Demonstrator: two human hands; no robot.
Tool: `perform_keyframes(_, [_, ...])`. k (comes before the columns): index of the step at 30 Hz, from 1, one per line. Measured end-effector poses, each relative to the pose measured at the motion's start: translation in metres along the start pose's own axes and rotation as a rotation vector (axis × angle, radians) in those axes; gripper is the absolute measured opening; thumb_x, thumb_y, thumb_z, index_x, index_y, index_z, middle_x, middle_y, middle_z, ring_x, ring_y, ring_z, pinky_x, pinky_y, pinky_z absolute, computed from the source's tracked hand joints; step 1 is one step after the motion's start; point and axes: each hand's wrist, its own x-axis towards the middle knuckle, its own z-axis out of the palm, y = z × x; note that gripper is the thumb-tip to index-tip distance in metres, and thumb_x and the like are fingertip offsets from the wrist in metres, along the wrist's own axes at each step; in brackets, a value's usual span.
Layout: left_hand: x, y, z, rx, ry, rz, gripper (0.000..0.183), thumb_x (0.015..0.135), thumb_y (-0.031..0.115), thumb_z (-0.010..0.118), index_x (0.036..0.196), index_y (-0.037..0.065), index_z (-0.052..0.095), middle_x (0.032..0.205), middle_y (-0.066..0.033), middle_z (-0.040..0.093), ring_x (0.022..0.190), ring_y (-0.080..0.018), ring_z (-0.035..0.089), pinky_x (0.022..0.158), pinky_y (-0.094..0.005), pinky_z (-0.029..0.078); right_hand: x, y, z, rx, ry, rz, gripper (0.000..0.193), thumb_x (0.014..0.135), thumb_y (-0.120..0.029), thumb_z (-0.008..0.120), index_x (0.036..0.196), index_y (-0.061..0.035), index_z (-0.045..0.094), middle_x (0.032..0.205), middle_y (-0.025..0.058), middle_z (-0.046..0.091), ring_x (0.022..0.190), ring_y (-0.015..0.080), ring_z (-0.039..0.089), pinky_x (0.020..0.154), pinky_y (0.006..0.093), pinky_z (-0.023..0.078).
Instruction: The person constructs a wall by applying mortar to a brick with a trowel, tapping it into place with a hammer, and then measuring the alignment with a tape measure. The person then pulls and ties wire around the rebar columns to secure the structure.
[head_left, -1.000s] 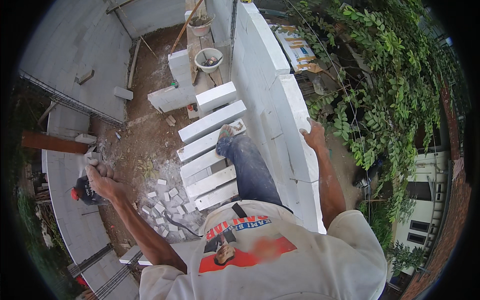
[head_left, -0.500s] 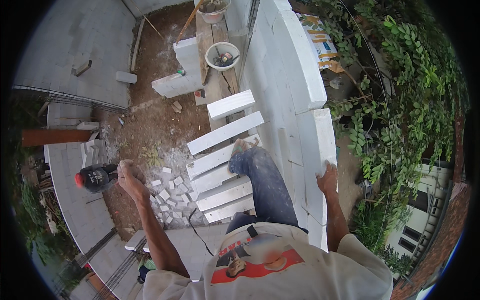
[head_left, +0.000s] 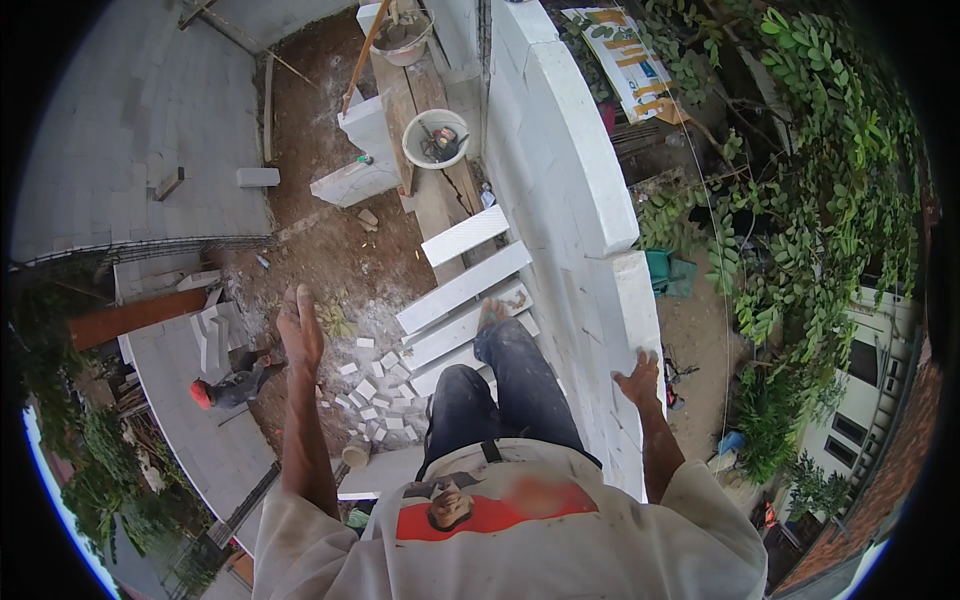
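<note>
My left hand is raised in the air with nothing in it, its fingers stretched out. On the right, my right hand lies on the top edge of a white block wall, thumb apart from the fingers. My bare foot stands on one of several long white lightweight blocks, among them a front-most visible block, another long block and a shorter far block. Both my knees are bent over these blocks.
Far below lie broken white block pieces on the dirt floor. Wooden planks carry a white bucket with tools and a mortar tub. A person in a red cap is down at left. Leafy branches hang beyond the wall.
My left hand's fingers have straightened from a curled shape. A second knee has come forward over the blocks. The right hand stays on the wall edge; the whole view has shifted.
</note>
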Motion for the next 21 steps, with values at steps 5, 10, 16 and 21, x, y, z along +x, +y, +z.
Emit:
perform_keyframes(5, [-0.019,0.013,-0.025,0.117,0.086,-0.02,0.033,0.111,0.025,0.052,0.089,0.002,0.059,0.083,0.0009,0.054,0.079,-0.0113,0.047,0.07,-0.0313,0.042,0.008,0.007,-0.002,0.071,-0.033,0.005,0.109,0.076,-0.045,0.087,0.158,0.0013,0.032,0.162,0.0385,0.02,0.144,0.0567,0.035,0.118,0.0567,0.038])
perform_keyframes(10, [-0.019,-0.034,-0.076,0.182,0.255,-0.059,0.037,0.109,0.032,0.052,0.084,0.007,0.061,0.074,0.0041,0.049,0.07,-0.0081,0.043,0.063,-0.0296,0.036,0.017,-0.005,-0.013,0.126,-0.083,0.089,0.105,0.077,-0.047,0.085,0.156,0.0026,0.037,0.16,0.0379,0.025,0.142,0.0533,0.04,0.117,0.0544,0.04])
perform_keyframes(16, [0.026,-0.011,-0.087,0.179,0.422,-0.073,0.041,0.109,0.032,0.051,0.079,0.005,0.059,0.072,0.0026,0.048,0.069,-0.0108,0.041,0.064,-0.0329,0.036,0.017,-0.012,-0.019,0.223,-0.041,0.162,0.099,0.076,-0.047,0.085,0.151,0.002,0.044,0.157,0.0343,0.032,0.139,0.0516,0.044,0.114,0.0552,0.043])
perform_keyframes(21, [0.11,-0.037,-0.075,0.379,0.28,0.036,0.046,0.109,0.035,0.049,0.081,0.0,0.062,0.07,-0.0056,0.054,0.069,-0.0175,0.047,0.065,-0.0411,0.039,0.016,-0.025,-0.022,0.211,0.011,0.214,0.095,0.076,-0.045,0.086,0.148,0.0038,0.047,0.155,0.0332,0.035,0.137,0.051,0.046,0.113,0.0543,0.045])
